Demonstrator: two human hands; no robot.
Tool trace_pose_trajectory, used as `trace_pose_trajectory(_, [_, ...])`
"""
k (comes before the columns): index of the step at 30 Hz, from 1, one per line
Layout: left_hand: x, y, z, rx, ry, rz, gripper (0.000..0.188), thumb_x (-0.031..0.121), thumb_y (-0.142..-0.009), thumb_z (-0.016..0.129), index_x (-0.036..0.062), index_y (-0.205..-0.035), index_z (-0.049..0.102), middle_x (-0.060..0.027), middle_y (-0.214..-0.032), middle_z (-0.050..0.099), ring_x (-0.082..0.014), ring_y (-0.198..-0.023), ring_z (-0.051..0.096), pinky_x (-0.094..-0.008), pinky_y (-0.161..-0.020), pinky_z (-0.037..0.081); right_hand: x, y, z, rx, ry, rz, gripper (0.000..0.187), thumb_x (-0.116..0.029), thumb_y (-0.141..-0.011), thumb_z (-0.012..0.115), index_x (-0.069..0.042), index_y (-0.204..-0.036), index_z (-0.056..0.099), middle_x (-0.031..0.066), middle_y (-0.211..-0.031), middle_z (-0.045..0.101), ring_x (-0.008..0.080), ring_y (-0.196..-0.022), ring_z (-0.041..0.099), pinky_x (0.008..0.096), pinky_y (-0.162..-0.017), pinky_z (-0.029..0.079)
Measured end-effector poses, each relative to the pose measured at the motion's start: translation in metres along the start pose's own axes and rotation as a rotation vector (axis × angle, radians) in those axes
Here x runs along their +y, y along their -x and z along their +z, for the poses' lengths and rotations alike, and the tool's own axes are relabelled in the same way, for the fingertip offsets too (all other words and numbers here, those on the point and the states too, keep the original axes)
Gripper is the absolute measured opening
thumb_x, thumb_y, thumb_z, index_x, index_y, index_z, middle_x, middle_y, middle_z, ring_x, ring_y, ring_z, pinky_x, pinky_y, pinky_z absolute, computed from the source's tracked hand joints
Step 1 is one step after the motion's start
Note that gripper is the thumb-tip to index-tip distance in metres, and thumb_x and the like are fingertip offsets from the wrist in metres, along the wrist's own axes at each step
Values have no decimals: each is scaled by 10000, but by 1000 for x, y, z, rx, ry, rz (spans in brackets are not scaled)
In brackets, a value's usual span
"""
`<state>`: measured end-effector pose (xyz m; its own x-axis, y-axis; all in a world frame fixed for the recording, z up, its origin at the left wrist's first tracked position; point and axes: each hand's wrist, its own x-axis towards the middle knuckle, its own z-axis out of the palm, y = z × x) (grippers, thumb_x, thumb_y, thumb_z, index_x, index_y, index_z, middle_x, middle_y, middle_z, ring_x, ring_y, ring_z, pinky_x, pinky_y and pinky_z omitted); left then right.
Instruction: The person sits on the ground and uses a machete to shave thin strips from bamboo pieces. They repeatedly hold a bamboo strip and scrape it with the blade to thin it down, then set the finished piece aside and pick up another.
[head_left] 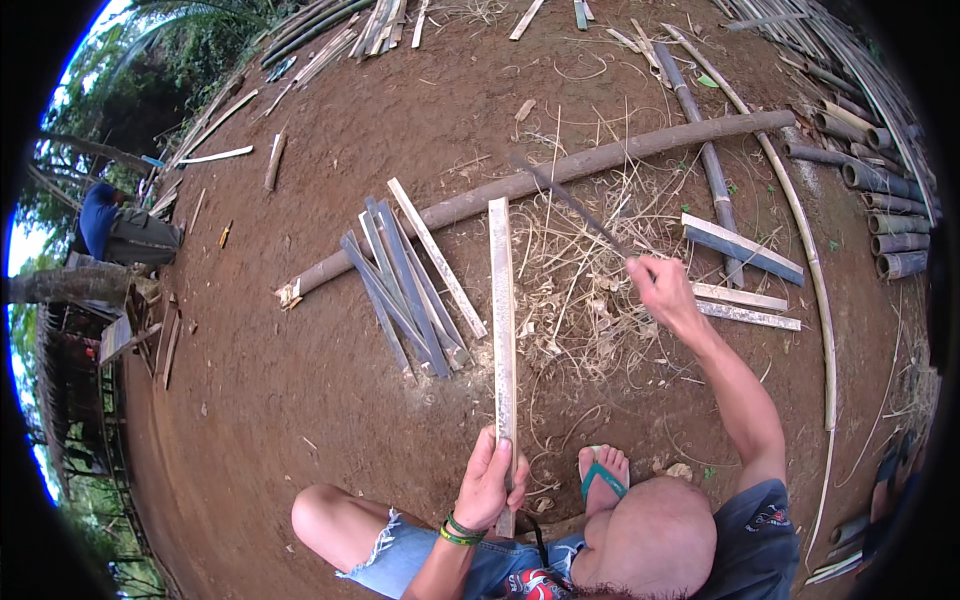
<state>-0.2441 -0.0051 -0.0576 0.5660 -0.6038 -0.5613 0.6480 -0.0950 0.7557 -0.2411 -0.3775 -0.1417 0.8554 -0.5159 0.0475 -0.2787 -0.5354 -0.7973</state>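
Note:
My left hand (487,482) is wrapped around the lower part of a pale split bamboo strip (503,330), which stands lengthwise in front of me. In my right hand (662,290) is a long dark-bladed knife (580,207), its blade slanting up and to the left, apart from the strip. The fingers hide its handle. To the left of the strip, a bundle of split bamboo strips (410,290) leans on a thick wooden pole (560,170) lying on the ground. Curled shavings (590,290) cover the soil below the knife.
More bamboo strips (742,250) lie beyond my right hand. A long thin pole (790,190) runs along the right, near stacked bamboo culms (895,220). My sandalled foot (604,474) rests close to the held strip. Another person (110,225) is at the far left.

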Motion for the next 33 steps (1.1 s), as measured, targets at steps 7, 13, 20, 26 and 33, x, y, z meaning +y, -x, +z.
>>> trace_pose_trajectory(7, [-6, -24, 8, 109, -98, -120, 276, 351, -1110, 326, 110, -1009, 415, 0, -558, 396, -103, -379, 395, -234, -353, 375, -68, 105, 57, -298, 62, -594, 556, -562, -911, 643, -86, -632, 573, 67, -496, 531, 273, -406, 539, 406, -398, 422])
trace_pose_trajectory(13, [-6, 10, 5, 19, -166, 39, 256, 302, -1116, 285, 108, -1001, 405, -1, -561, 418, -100, -362, 372, -224, -351, 360, -21, 15, 37, -187, 198, -480, 643, -672, -970, 464, -145, -619, 579, -9, -461, 497, 134, -360, 405, 340, -349, 341])
trace_pose_trajectory(20, [-14, 23, -8, 51, -166, 57, 338, 349, -1112, 273, 101, -944, 429, -11, -575, 432, -96, -366, 386, -235, -345, 366, -1, -32, -9, 68, 103, -34, 644, -596, -1001, 452, -60, -713, 665, -16, -475, 468, 97, -398, 374, 334, -378, 307])
trace_pose_trajectory(26, [-13, -23, 1, 206, -123, 49, 348, 354, -1112, 276, 94, -937, 427, -14, -604, 438, -102, -375, 390, -230, -338, 353, -71, 95, 61, -344, 89, -487, 522, -551, -908, 657, -98, -654, 605, 73, -482, 544, 218, -358, 502, 408, -402, 434])
trace_pose_trajectory(33, [-14, 0, 6, 26, -89, 15, 365, 380, -1112, 270, 108, -905, 400, -13, -580, 378, -105, -371, 314, -233, -331, 301, -41, 43, 51, -364, 158, -382, 572, -597, -953, 554, -117, -647, 605, -11, -462, 465, 125, -382, 404, 355, -376, 359])
